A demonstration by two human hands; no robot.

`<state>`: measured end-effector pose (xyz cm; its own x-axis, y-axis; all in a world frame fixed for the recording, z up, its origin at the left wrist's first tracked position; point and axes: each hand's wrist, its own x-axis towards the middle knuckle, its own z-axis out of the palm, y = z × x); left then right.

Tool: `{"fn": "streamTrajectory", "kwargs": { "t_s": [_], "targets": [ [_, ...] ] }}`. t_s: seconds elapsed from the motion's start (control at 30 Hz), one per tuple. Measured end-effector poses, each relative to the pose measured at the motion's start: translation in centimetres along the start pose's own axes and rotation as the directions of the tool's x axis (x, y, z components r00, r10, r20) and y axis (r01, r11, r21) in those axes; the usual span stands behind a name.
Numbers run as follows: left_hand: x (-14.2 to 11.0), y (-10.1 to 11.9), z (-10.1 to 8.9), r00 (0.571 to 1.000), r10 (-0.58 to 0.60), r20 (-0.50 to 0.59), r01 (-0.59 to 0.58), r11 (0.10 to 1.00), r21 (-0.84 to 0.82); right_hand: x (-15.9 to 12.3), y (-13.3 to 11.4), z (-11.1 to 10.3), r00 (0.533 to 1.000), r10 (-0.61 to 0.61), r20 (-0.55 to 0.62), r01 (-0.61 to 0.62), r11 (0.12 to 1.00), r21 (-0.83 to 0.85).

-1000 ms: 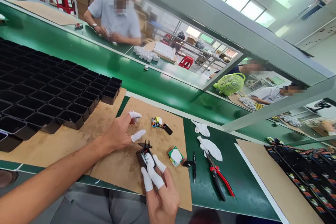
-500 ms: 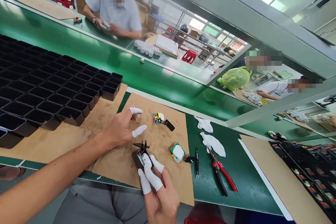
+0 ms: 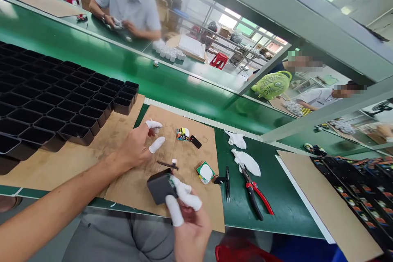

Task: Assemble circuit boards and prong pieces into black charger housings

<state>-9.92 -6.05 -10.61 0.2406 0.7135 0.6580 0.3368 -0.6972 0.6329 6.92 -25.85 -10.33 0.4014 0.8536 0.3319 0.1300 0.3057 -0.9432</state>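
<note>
Over brown cardboard (image 3: pixel 123 163), right hand (image 3: pixel 192 221) gripping smooth black box (image 3: pixel 159 187), left fingers (image 3: pixel 156 145) parted.

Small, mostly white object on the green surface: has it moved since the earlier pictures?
Yes, left: the small, mostly white object was below the middle of the white cup-shaped pieces; now it is below their left end.

The right hand (image 3: pixel 190 217) holds a black box (image 3: pixel 161 186) above the cardboard (image 3: pixel 135 188), with the left hand (image 3: pixel 139 143) near it and pliers (image 3: pixel 253 192) on the green desk (image 3: pixel 285 200).
</note>
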Motion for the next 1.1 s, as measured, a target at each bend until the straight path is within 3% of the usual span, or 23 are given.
{"fn": "streamTrajectory", "kwargs": {
  "t_s": [0.03, 0.07, 0.1, 0.17, 0.27, 0.47, 0.67, 0.73, 0.83, 0.9, 0.97, 1.03, 1.1],
  "targets": [
    [0.0, 0.0, 0.0, 1.0, -0.002, -0.002, 0.002, 1.0, 0.001, 0.1, -0.2, 0.0, 0.983, 0.16, -0.093, -0.143, 0.976, 0.165],
    [0.0, 0.1, 0.0, 1.0, -0.004, -0.002, 0.004, 1.0, 0.0, 0.2, -0.4, 0.0, 0.937, 0.322, -0.137, -0.263, 0.906, 0.332],
    [0.0, 0.1, 0.0, 1.0, -0.005, -0.002, 0.005, 1.0, -0.002, 0.4, -0.6, -0.1, 0.88, 0.456, -0.13, -0.35, 0.81, 0.471],
    [-0.1, 0.2, 0.0, 1.0, -0.004, -0.001, 0.004, 1.0, -0.009, 0.8, -0.8, -0.3, 0.79, 0.611, -0.056, -0.445, 0.633, 0.633],
    [-0.2, 0.2, 0.0, 1.0, 0.004, -0.006, -0.004, 1.0, -0.017, 1.3, -0.7, -0.7, 0.745, 0.667, -0.014, -0.466, 0.535, 0.705],
    [-0.3, 0.1, 0.1, 0.998, 0.054, -0.017, -0.053, 0.999, 0.012, 0.9, -0.2, -1.0, 0.748, 0.664, 0.011, -0.455, 0.501, 0.736],
    [-0.3, 0.1, -0.3, 0.998, 0.066, 0.009, -0.065, 0.997, -0.048, 0.6, -0.4, -0.4, 0.774, 0.632, -0.018, -0.435, 0.553, 0.71],
    [-0.4, 0.4, -0.6, 0.99, 0.122, 0.072, -0.109, 0.982, -0.155, 1.2, -0.7, 0.1, 0.793, 0.607, -0.042, -0.419, 0.596, 0.685],
    [-0.6, 1.4, -1.0, 0.957, 0.208, 0.203, -0.108, 0.902, -0.418, 2.7, -0.8, 1.3, 0.871, 0.483, -0.088, -0.358, 0.748, 0.558],
    [-0.6, 2.2, -1.0, 0.937, 0.158, 0.311, 0.034, 0.846, -0.532, 3.8, -0.6, 2.0, 0.927, 0.355, -0.119, -0.278, 0.865, 0.418],
    [-0.5, 2.7, -0.6, 0.9, -0.002, 0.437, 0.281, 0.768, -0.575, 4.9, -0.5, 2.3, 0.961, 0.248, -0.124, -0.206, 0.938, 0.279],
    [-0.2, 2.9, -0.2, 0.811, -0.138, 0.569, 0.533, 0.576, -0.62, 6.0, -0.6, 1.7, 0.983, 0.179, -0.051, -0.17, 0.974, 0.152],
    [0.2, 2.6, 0.0, 0.716, -0.139, 0.684, 0.679, 0.366, -0.636, 7.5, -1.1, 0.4, 0.991, 0.106, 0.079, -0.108, 0.994, 0.022]
  ]
}}
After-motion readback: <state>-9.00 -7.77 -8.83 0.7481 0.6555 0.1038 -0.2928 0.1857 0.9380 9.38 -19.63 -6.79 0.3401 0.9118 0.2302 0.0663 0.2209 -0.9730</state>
